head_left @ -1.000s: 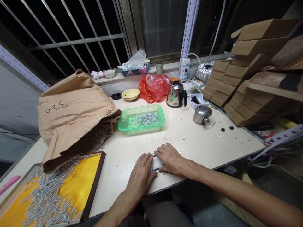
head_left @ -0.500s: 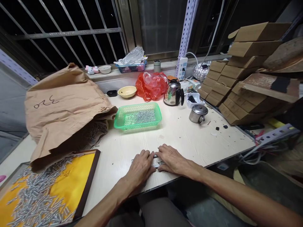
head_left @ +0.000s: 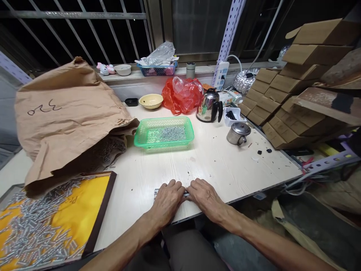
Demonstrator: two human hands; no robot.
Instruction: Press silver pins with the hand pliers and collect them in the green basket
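Observation:
Near the table's front edge, my left hand [head_left: 169, 198] is closed, palm down, over a flat silvery metal piece [head_left: 156, 193]. Only its left end and a short bit between the hands show. My right hand [head_left: 205, 196] is closed as well, its curled fingertips on the right part of the same piece. The thumbs and fingertips of both hands nearly meet, and most of the piece is hidden under them. Beyond the hands stands a green plastic basket [head_left: 163, 144] holding many small metal parts [head_left: 172, 133], which look like short springs or ribbed pins.
At left, a brown paper sack [head_left: 70, 101] lies open over a dark-rimmed, yellow-lined tray [head_left: 99, 214] heaped with similar metal parts. A yellowish bowl [head_left: 151, 101], red plastic bag [head_left: 182, 96], kettle [head_left: 209, 107] and lidded metal cup [head_left: 238, 134] stand behind. Cardboard boxes [head_left: 293, 82] are stacked at right.
The right hand's fingers have curled in more, covering more of the metal piece, and both hands are closer together. The camera view has tilted down slightly.

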